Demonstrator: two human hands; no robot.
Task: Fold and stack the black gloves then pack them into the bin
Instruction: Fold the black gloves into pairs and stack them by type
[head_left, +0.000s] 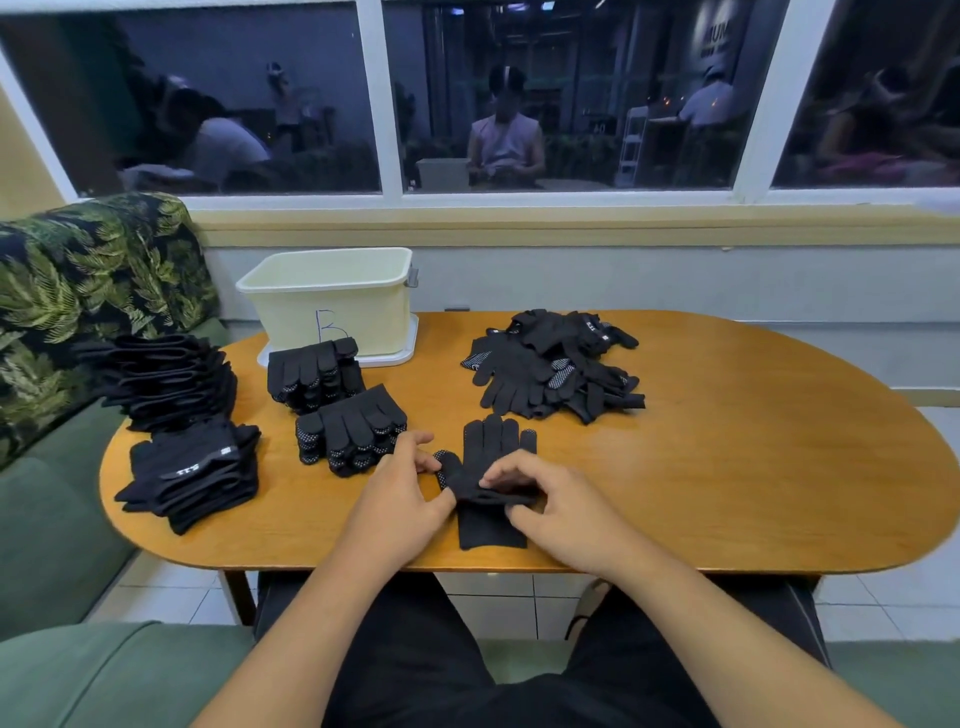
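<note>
A black dotted glove (492, 446) lies flat near the table's front edge, fingers pointing away from me. My left hand (402, 491) pinches its left side at the palm. My right hand (550, 501) pinches a fold of the fabric across its middle. A loose heap of unfolded black gloves (556, 364) lies further back on the right. Two neat stacks of folded gloves (350, 431) (314, 374) stand left of my hands. The cream bin (330, 301), marked with a B, stands open at the back left.
Two taller piles of black gloves (192, 478) (166, 379) sit at the table's left end, by a green sofa with a leaf-print cushion (88, 280). The oval wooden table (727, 467) has bare surface on the right. A window runs behind.
</note>
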